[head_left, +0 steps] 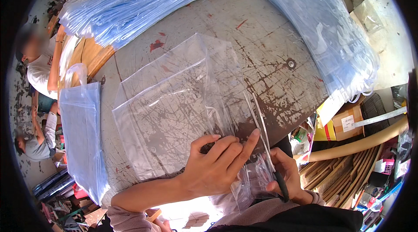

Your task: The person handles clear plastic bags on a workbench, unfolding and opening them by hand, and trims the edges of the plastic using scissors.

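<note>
A clear plastic bag (163,114) lies spread over the worn grey tabletop in front of me, its near edge gathered toward my body. My left hand (220,160) rests on that near edge with bent fingers gripping the plastic, one finger stretched toward the scissors. My right hand (288,175) is wrapped round the dark handle of a pair of scissors (264,134). Their long metal blades point away from me along the bag's right side, and they look nearly closed. Crumpled clear plastic hangs between my two hands. My fingertips on the handle are partly hidden.
Stacks of bluish plastic bags lie at the far left (143,10), far right (322,36) and left edge (82,132) of the table (270,57). Two people sit at left. Cardboard sheets (344,169), a box (348,123) and a tan tube (361,145) stand right.
</note>
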### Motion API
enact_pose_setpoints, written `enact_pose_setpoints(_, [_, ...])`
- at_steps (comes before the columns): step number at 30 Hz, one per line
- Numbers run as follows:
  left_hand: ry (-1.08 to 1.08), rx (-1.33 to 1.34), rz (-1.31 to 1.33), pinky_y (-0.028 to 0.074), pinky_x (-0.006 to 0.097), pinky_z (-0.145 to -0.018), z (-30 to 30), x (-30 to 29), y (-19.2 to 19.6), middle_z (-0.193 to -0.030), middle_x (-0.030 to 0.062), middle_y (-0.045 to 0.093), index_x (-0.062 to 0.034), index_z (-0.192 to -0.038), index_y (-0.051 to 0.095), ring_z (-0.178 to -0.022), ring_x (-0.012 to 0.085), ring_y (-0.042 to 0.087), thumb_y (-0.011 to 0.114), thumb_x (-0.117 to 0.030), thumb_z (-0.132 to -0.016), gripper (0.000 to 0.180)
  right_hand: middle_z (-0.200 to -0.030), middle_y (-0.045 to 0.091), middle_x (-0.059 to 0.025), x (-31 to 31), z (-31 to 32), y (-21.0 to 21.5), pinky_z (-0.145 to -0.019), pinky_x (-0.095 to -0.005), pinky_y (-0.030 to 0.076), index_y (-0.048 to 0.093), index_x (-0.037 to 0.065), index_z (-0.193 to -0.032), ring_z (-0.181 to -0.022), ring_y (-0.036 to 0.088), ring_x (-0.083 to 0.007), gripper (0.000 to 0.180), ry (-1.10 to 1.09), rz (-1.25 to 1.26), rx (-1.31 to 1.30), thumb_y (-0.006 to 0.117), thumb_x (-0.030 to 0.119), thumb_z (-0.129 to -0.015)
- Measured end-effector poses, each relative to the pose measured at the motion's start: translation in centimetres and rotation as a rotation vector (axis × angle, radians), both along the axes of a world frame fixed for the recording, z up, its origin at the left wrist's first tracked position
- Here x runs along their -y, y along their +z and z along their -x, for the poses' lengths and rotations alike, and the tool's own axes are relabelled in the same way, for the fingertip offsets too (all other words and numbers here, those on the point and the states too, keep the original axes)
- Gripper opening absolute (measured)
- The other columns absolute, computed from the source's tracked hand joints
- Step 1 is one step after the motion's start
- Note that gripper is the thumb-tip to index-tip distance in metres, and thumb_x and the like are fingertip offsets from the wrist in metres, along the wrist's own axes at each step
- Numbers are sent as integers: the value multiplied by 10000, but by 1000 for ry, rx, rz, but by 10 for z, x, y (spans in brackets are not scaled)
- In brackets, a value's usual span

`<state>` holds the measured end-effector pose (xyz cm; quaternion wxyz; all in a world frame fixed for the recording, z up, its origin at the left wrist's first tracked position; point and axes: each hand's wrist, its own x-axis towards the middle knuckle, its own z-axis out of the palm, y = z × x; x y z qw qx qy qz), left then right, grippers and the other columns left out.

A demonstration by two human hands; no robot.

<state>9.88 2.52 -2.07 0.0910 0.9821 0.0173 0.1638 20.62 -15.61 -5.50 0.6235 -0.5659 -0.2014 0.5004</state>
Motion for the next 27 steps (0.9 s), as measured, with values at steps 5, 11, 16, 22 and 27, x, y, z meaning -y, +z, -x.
enact_pose_setpoints(5, [-19,6,-26,305,340,-872,2,0,-2,-824,-23,479,-25,-1242,571,-867,99,514,558,-249,-584,695,-935,588,-47,-1,0,4,-717,-219,427,466,-35,-1153,-857,540,-77,797,12,37,-5,834,448,-636])
enact_pose_setpoints(11, [-15,17,29,287,367,-830,1,1,-4,-756,-43,482,-42,-1206,603,-811,94,529,599,-242,-549,687,-871,561,-16,-1,0,5,-684,-216,413,475,-26,-1124,-799,507,-62,795,6,62,-21,825,481,-621])
enact_pose_setpoints(16, [-13,19,23,286,368,-833,0,1,-2,-772,-39,498,-41,-1202,604,-815,98,528,604,-252,-540,695,-833,552,5,0,3,2,-638,-202,384,478,-28,-1124,-771,494,-48,783,-35,91,11,817,480,-634])
enact_pose_setpoints(22, [-29,7,32,292,366,-836,3,4,-1,-774,-49,507,-51,-1196,610,-815,91,531,590,-250,-565,662,-806,562,1,-1,-1,1,-618,-201,381,483,-21,-1124,-720,498,-49,788,10,48,41,820,492,-630])
enact_pose_setpoints(27, [-19,6,33,293,362,-830,3,4,-1,-775,-51,511,-54,-1193,613,-813,88,528,585,-246,-579,644,-771,558,-1,5,-5,-6,-571,-202,365,487,-5,-1131,-685,492,-44,815,66,123,139,824,514,-599])
